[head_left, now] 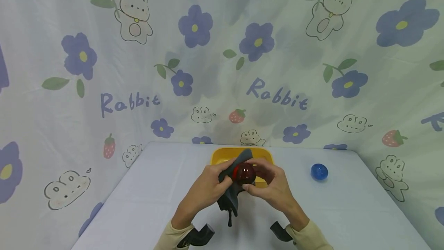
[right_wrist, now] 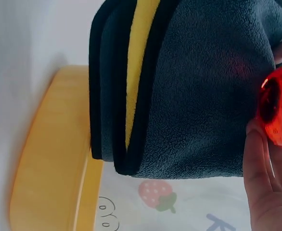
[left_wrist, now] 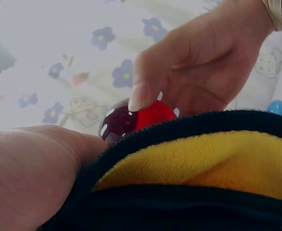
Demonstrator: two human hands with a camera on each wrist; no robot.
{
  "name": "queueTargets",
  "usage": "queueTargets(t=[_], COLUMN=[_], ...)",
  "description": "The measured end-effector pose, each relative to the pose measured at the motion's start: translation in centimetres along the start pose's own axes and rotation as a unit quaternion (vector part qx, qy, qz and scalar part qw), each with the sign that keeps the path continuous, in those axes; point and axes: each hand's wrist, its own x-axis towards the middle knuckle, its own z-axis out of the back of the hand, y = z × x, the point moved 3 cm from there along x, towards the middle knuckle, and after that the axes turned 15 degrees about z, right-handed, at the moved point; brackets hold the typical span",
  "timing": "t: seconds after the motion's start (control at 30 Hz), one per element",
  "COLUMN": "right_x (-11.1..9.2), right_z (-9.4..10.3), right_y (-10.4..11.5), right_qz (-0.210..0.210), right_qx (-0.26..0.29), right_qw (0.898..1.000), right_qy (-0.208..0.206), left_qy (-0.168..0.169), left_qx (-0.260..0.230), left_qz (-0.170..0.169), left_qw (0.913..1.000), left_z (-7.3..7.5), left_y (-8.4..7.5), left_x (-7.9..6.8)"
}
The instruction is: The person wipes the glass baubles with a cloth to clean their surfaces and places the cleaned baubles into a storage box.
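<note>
A shiny, see-through red ball [head_left: 246, 173] is held up at the middle of the head view. My right hand [head_left: 274, 185] grips it between thumb and fingers. My left hand [head_left: 208, 184] holds a folded dark grey cloth [head_left: 229, 199] against the ball's left side. In the right wrist view the cloth [right_wrist: 208, 91] looks plush, with a dark border and a yellow inner face. Both the ball [left_wrist: 119, 120] and the right thumb over it appear in the left wrist view, above the cloth's edge. The cloth hides part of the left fingers.
Behind the hands stands a yellow tray [head_left: 268, 156], its inside largely hidden. A see-through blue ball [head_left: 319, 172] sits on the white table [head_left: 347, 211] to the right. A patterned curtain [head_left: 215, 65] hangs along the back and sides.
</note>
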Motion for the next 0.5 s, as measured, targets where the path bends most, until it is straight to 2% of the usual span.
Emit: queueTargets(t=[0.5], right_x=[0.0], right_z=[1.1], right_y=[-0.5], right_qz=[-0.031], right_qx=[-0.015], right_qw=[0.998], right_qy=[-0.060], left_qy=[0.016], left_qx=[0.027], left_qz=[0.051], left_qw=[0.9982], left_z=[-0.2], left_y=[-0.1], left_x=[-0.1])
